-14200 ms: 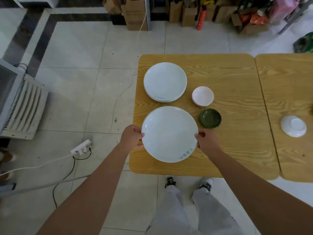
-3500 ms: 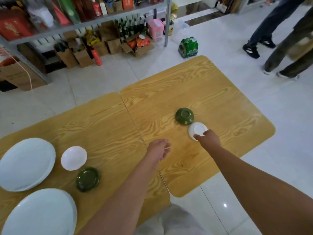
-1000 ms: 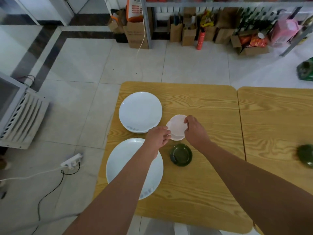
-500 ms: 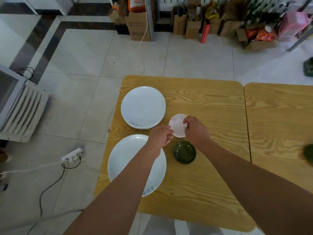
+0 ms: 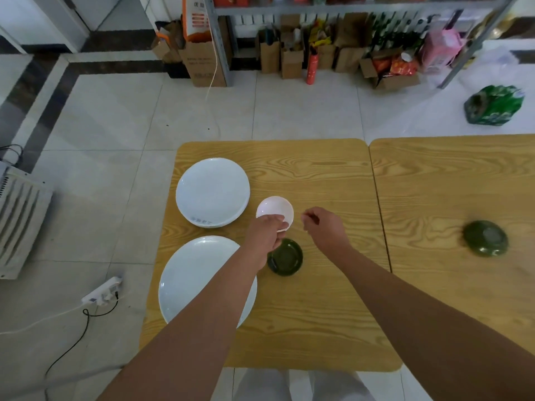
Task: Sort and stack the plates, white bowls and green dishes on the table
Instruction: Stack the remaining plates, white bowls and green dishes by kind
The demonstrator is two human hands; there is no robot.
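Note:
A stack of white bowls (image 5: 274,210) stands on the left table, between a far stack of white plates (image 5: 212,192) and a green dish (image 5: 286,258). Nearer me lies a large white plate (image 5: 197,273), partly under my left forearm. My left hand (image 5: 266,235) pinches the near rim of the top white bowl. My right hand (image 5: 324,230) hovers just right of the bowls, fingers loosely curled and holding nothing. A second green dish (image 5: 485,238) lies upside down on the right table.
Two wooden tables (image 5: 318,314) stand side by side with a narrow seam between them. Beyond them are tiled floor, cardboard boxes under a metal shelf (image 5: 202,62) and a green pack (image 5: 495,104). A power strip (image 5: 101,290) and a white appliance (image 5: 20,224) sit left.
My right hand has let go of the white bowl and drawn a little to the right. My left hand stays at the bowl's near rim.

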